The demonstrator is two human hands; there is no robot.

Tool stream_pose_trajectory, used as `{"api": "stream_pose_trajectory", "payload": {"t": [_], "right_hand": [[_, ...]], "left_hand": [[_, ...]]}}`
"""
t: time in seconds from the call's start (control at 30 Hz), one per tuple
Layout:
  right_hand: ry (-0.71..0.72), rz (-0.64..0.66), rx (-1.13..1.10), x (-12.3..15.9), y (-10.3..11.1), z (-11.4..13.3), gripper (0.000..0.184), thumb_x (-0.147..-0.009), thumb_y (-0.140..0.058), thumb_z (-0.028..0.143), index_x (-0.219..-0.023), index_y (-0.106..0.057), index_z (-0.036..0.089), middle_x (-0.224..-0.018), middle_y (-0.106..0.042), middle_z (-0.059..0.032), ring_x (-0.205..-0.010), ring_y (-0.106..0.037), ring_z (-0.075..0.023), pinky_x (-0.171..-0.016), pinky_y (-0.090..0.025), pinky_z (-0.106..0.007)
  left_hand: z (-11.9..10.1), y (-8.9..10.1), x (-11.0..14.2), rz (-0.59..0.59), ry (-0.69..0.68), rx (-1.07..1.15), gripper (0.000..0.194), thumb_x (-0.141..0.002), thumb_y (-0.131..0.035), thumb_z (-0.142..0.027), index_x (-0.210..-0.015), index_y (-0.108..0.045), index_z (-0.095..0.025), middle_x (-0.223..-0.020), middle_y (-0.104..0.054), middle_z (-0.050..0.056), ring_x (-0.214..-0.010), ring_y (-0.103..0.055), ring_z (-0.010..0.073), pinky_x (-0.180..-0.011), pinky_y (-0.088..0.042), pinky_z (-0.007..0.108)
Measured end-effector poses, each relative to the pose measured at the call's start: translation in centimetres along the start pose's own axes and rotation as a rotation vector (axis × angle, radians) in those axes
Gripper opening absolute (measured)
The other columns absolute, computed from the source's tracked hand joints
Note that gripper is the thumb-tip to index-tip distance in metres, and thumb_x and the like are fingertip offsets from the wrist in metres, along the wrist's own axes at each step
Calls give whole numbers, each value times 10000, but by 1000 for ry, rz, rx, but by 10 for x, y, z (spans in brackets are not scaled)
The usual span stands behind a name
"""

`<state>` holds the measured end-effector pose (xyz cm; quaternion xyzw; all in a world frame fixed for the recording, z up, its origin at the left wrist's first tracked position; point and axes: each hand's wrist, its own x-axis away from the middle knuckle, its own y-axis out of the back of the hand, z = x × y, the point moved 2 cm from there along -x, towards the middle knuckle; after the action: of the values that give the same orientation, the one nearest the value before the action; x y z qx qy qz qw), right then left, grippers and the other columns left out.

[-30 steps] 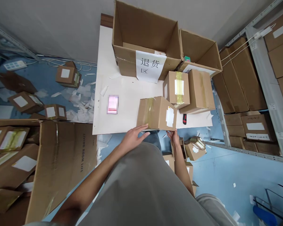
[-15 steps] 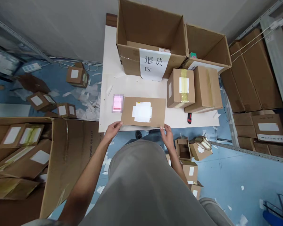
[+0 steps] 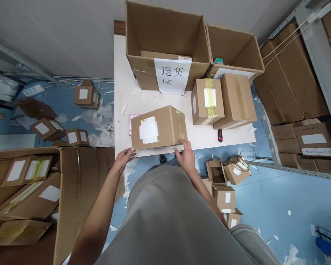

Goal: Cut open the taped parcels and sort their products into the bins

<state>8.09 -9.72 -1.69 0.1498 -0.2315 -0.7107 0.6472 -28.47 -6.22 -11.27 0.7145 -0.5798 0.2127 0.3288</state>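
Observation:
A brown cardboard box (image 3: 165,127) with a white label (image 3: 149,130) rests tilted on the white table (image 3: 127,94), its right side raised and a taped side showing. My right hand (image 3: 186,156) grips its lower right corner, thumb at the front edge and fingers against the taped side. At the lower left corner my left hand (image 3: 123,159) has its fingers stretched out and slightly apart, the tips by the box's edge. The box partly covers a blurred pink item (image 3: 131,125) to its left.
Two large open cartons (image 3: 142,75) stand at the back, one with a paper sign (image 3: 173,75). Two closed boxes (image 3: 208,101) and a red-black cutter (image 3: 220,135) are on the right. A big carton of parcels (image 3: 85,173) stands left; boxes and paper scraps litter the floor.
The box, flat before, has tipped with its right side up and shifted left over the pink item. My right hand has moved left with it; the camera view has shifted slightly.

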Motion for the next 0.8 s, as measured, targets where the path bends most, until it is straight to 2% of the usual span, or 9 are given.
{"api": "stream_pose_trajectory", "payload": {"t": [0.03, 0.1, 0.2, 0.27, 0.33, 0.43, 0.53, 0.63, 0.8], "right_hand": [[-57, -32, -30, -2, 4, -16, 617, -1073, -700, 520, -1621, -669, 238, -1690, -634, -172, -1501, -661, -334, -1138, -676, -474], [-188, -103, -121, -8, 14, -51, 651, -969, -789, 541, -1530, -705, 220, -1657, -661, -193, -1526, -633, -349, -1202, -628, -490], [-389, -156, -294, -14, 23, -92, 639, -836, -848, 625, -1318, -747, 218, -1446, -784, -197, -1428, -690, -364, -1164, -633, -531], [-443, -155, -358, -14, 24, -107, 640, -812, -815, 698, -1236, -740, 225, -1303, -833, -172, -1284, -756, -345, -1035, -686, -516], [-446, -164, -390, -12, 25, -112, 646, -793, -798, 743, -1180, -743, 230, -1221, -854, -150, -1198, -782, -326, -993, -699, -502], [-421, -201, -423, -8, 30, -105, 636, -764, -839, 733, -1145, -789, 227, -1267, -863, -160, -1275, -771, -347, -1118, -659, -532], [-303, -245, -429, -12, 41, -85, 643, -838, -839, 679, -1277, -840, 208, -1447, -822, -171, -1408, -732, -364, -1226, -607, -543], [-163, -260, -390, -30, 51, -64, 666, -922, -826, 638, -1422, -837, 198, -1524, -785, -166, -1395, -745, -341, -1235, -616, -523], [-191, -224, -308, -64, 48, -60, 715, -870, -824, 702, -1364, -876, 188, -1434, -819, -182, -1246, -785, -335, -1169, -659, -534]], "left_hand": [[-2, -9, 3, 38, -13, 13, 541, -938, -868, -612, -1204, -749, -157, -1379, -818, 251, -1262, -827, 343, -1129, -678, 540], [-9, -31, 10, 113, -65, 6, 598, -909, -859, -661, -1218, -762, -159, -1477, -781, 253, -1365, -784, 369, -1165, -659, 544], [-20, -68, 19, 191, -144, -46, 644, -893, -808, -737, -1203, -789, -173, -1491, -787, 221, -1448, -732, 389, -1206, -633, 544], [-24, -87, 24, 195, -166, -61, 656, -920, -748, -773, -1205, -797, -184, -1485, -797, 208, -1492, -699, 402, -1242, -602, 560], [-25, -95, 30, 176, -183, -68, 670, -968, -675, -779, -1249, -792, -182, -1531, -775, 213, -1548, -656, 408, -1294, -554, 570], [-27, -88, 43, 116, -245, -71, 678, -1024, -616, -748, -1336, -772, -166, -1577, -751, 217, -1566, -647, 397, -1348, -500, 562], [-37, -70, 52, 53, -367, -19, 702, -964, -744, -689, -1413, -753, -151, -1564, -758, 215, -1513, -696, 384, -1338, -528, 540], [-52, -58, 52, 22, -484, 30, 748, -872, -839, -603, -1452, -749, -139, -1563, -748, 212, -1450, -743, 376, -1311, -568, 523], [-61, -56, 43, 1, -413, -15, 621, -872, -803, -536, -1358, -811, -149, -1454, -813, 196, -1306, -806, 377, -1265, -602, 553]]}}
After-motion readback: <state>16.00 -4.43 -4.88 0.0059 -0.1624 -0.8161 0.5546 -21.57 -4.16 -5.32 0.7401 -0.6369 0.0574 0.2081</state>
